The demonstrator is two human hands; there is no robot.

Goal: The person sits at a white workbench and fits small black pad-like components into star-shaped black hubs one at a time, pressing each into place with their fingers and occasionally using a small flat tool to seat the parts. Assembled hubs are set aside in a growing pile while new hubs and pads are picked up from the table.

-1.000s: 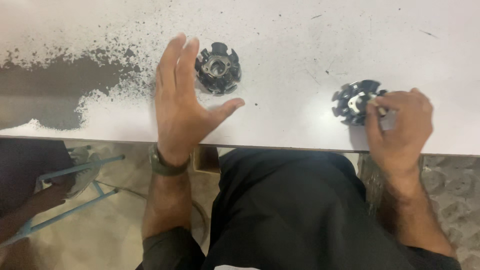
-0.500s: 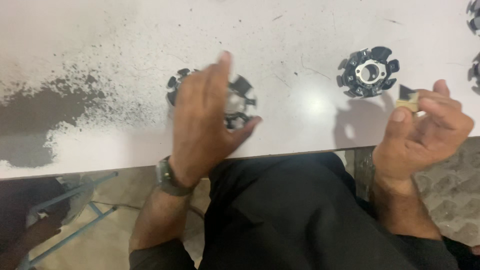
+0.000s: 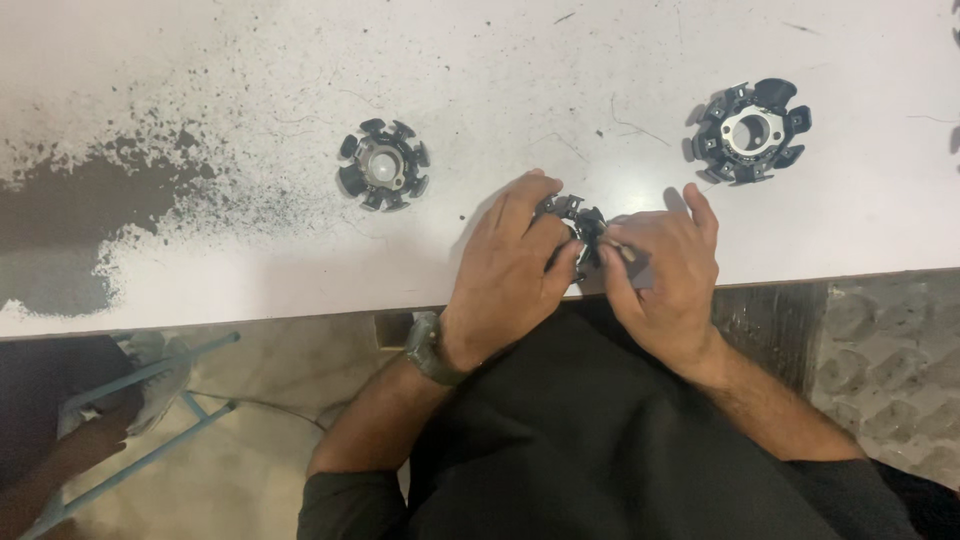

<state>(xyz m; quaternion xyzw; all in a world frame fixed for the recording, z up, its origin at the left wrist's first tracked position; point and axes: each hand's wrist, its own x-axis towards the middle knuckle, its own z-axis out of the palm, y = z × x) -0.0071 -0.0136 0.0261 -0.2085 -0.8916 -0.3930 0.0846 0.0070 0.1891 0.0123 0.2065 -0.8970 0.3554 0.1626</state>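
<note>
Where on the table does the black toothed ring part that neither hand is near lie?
In the head view, that black toothed ring part lies flat on the white table, alone, left of the left hand, beside the worn dark patch.

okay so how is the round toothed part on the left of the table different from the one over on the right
The left toothed part has a dull grey hub and lies above the left hand; the right toothed part has a bright, open metal ring at its middle and lies above the right hand. The left part looks a little smaller in the picture, and the worn dark patch of the white table is on its side. Both are dark, round, ringed with teeth, lying flat and untouched.
</note>
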